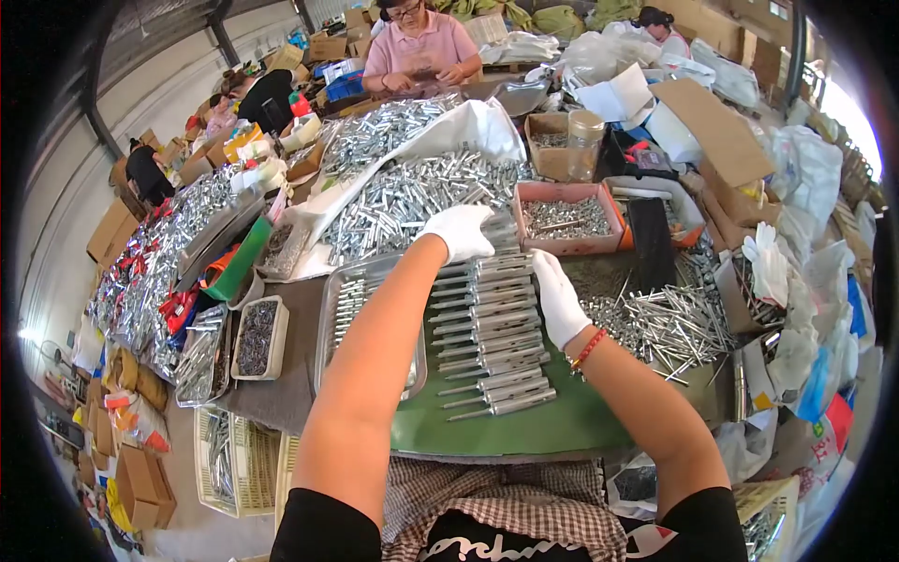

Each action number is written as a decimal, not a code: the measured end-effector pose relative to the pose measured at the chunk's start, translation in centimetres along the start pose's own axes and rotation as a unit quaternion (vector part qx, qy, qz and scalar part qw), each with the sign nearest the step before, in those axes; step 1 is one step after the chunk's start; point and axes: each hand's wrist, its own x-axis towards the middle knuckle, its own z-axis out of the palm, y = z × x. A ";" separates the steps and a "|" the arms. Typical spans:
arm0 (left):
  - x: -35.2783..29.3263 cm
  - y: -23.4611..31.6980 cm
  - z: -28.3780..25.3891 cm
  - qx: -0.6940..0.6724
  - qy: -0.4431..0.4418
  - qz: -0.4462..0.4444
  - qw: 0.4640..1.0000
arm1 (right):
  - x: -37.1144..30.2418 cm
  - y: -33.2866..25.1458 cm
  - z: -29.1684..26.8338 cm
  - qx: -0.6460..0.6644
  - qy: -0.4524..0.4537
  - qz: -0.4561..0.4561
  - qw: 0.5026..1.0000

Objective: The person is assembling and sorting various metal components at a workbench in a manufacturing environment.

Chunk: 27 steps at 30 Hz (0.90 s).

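Clock centred on the row of bolts [506,356], 12 = far side. Nearest, 6 o'clock: black shirt [451,530] with pale script lettering [496,546] across the chest, cut off by the lower edge; red-and-white patch [649,540] at 5. Checked apron [543,515] at 6. Plastic bag [826,448] at 4, red printing on white, bent by the lens.

Bolts: on the green part of the counter [562,431], side by side, column running 6 to 12. Silver, shiny; each a thick slotted sleeve with a thinner rod sticking out toward 9. Near ones tilt a bit, sleeve end up toward 2. Far end blurred, partly hidden by the left hand.

Right hand [559,298]: white glove, 2 o'clock, flat, fingers straight and together beside the sleeve ends. Looks unloaded; can't tell if it touches them. Red bracelet [588,347] at the wrist. Left hand [459,232]: white glove, 11 o'clock, over the far end, thumb apart; fingertips hidden, can't tell if it grips any.

Clear tray [327,314] with more bolts at 9, white tub [282,328] of dark bits farther out. Loose rods [674,323] at 3. Pink bin [571,246] of small parts at 1. Farther: silver heap [421,192] at 11, clear jar [584,150] at 1, person in pink [421,56] toward 12.
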 end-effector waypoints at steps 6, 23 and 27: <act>1.5 -1.0 0.0 -0.025 -0.082 0.019 0.996 | 0.4 0.8 -0.4 -0.001 -0.011 -0.015 1.000; 0.0 0.3 -1.2 0.009 -0.056 0.021 0.998 | 0.5 0.7 -0.4 -0.037 -0.011 -0.029 0.999; -0.9 0.4 -1.1 0.012 0.000 0.016 1.000 | 0.4 0.5 -0.3 -0.040 -0.013 -0.028 0.999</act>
